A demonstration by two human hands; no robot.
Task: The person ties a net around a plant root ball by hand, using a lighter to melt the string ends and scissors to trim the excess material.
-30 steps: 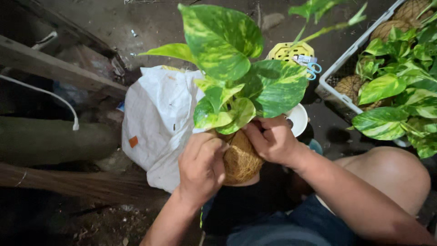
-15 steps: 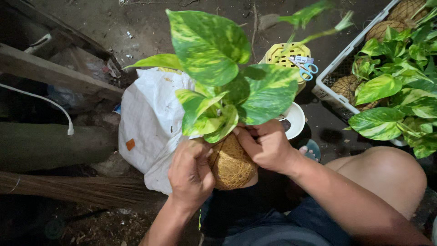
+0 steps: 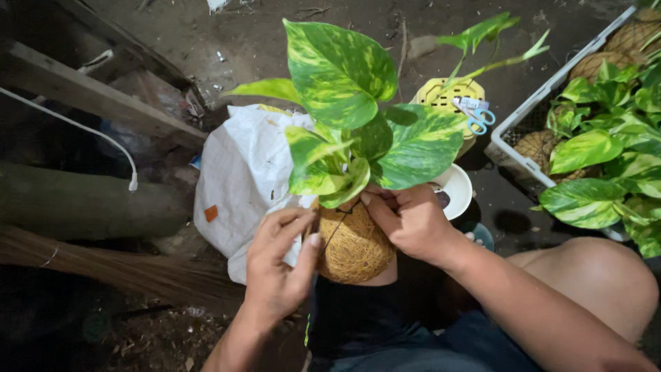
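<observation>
A variegated green-and-yellow leafy plant [image 3: 344, 110] grows out of a round brown fibre ball [image 3: 352, 249] held over my lap. My right hand [image 3: 412, 220] grips the top of the ball at the stem base, fingers pinched there. My left hand [image 3: 279, 265] presses against the ball's left side, its fingers pinching a thin dark string [image 3: 335, 231] that runs up across the ball to the stem.
A white sack [image 3: 237, 172] lies on the dirt behind the ball. Blue-handled scissors [image 3: 475, 114] rest on a yellow basket [image 3: 441, 93]. A white crate [image 3: 533, 124] at right holds more leafy fibre balls. A white bowl [image 3: 458, 189], wooden beams and a broom lie around.
The plant and ball have risen slightly in view and my left hand has drawn the string out to the ball's left side; my right hand stays at the stem base.
</observation>
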